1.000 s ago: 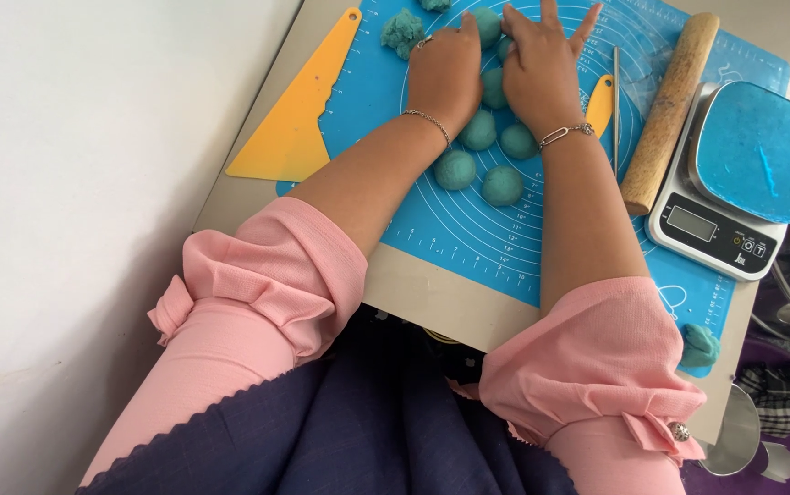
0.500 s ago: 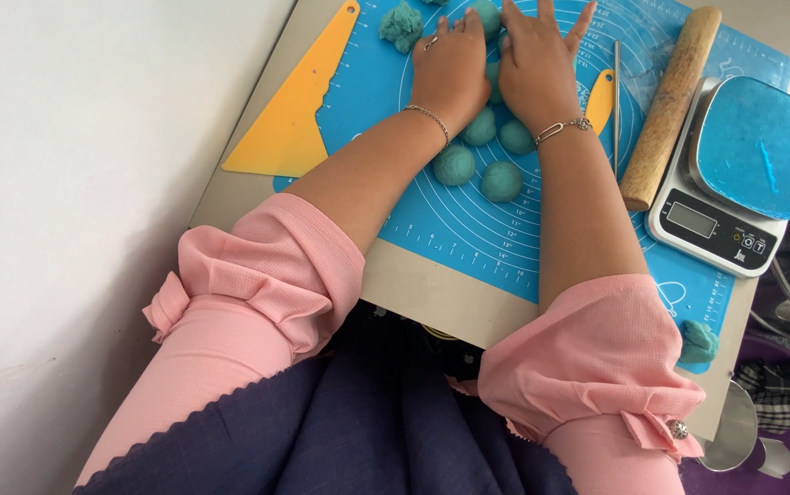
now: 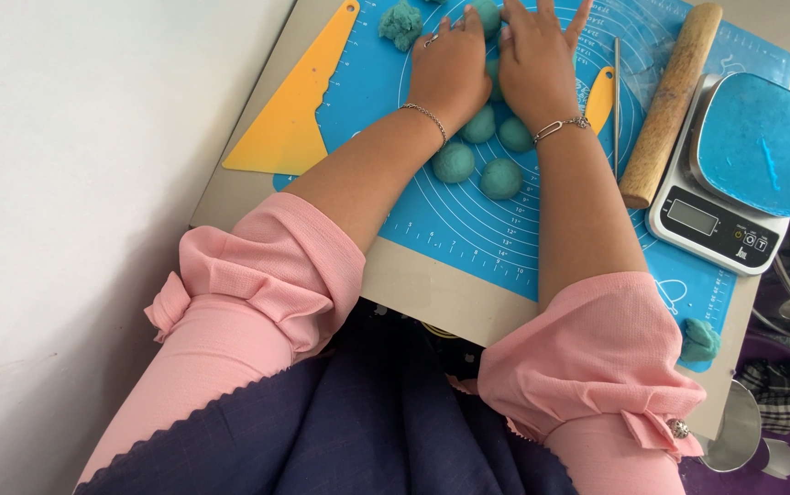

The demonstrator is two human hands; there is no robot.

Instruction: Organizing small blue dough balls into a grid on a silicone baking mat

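Observation:
My left hand (image 3: 450,71) and my right hand (image 3: 537,64) lie palm down, side by side, on a blue silicone baking mat (image 3: 432,220). They press against a teal dough piece (image 3: 496,81) that shows in the gap between them. My right hand's fingers are spread; my left hand's are curled. Just nearer than my wrists sit several teal dough balls, such as one (image 3: 455,162) and another (image 3: 501,178). A rough dough lump (image 3: 401,23) lies far left of my left hand.
A yellow plastic scraper (image 3: 294,110) lies at the mat's left edge. Right of my right hand are a small yellow tool (image 3: 600,99), a thin metal rod (image 3: 617,101), a wooden rolling pin (image 3: 670,101) and a kitchen scale (image 3: 743,174). A dough scrap (image 3: 699,339) sits at the table's near right corner.
Both hands have drawn slightly closer together and shifted a little farther away over the dough piece. The balls near my wrists have not moved.

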